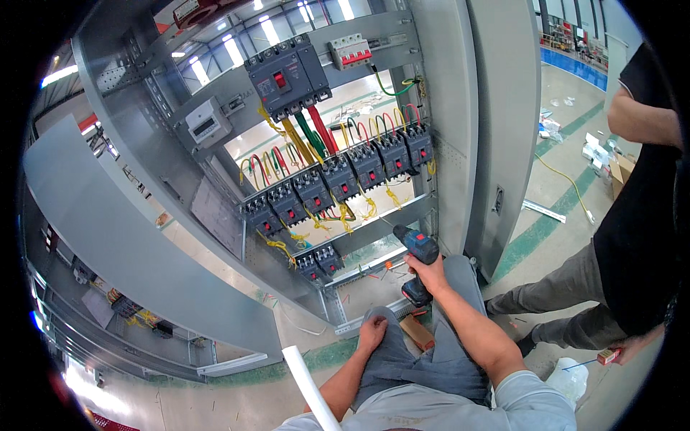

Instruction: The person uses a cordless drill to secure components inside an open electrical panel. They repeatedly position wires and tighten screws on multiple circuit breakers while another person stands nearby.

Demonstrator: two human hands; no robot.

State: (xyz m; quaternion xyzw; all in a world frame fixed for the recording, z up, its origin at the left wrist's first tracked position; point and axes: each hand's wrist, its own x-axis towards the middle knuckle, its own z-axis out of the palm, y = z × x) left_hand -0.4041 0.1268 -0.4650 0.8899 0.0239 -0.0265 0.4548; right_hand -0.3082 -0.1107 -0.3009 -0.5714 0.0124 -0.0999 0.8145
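My right hand (430, 273) grips the handle of a dark cordless drill (422, 248), its bit end pointing at the lower cross rail (381, 228) of an open grey cabinet. My left hand (372, 332) lies on my left knee with its fingers curled; whether anything is inside them is hidden. Above the rail runs a slanting row of several black circuit breakers (339, 177) with red switches, coloured wires and yellow cable ends. A larger breaker (287, 75) sits higher, and two small breakers (320, 263) are mounted below.
A person (611, 244) stands close on my right, holding a thin blue-shafted tool (608, 356). Cabinet doors (507, 136) stand open on both sides. A white tube (309, 388) slants near my left arm. Cardboard (417, 332) lies between my legs; a yellow cable (568, 179) crosses the floor.
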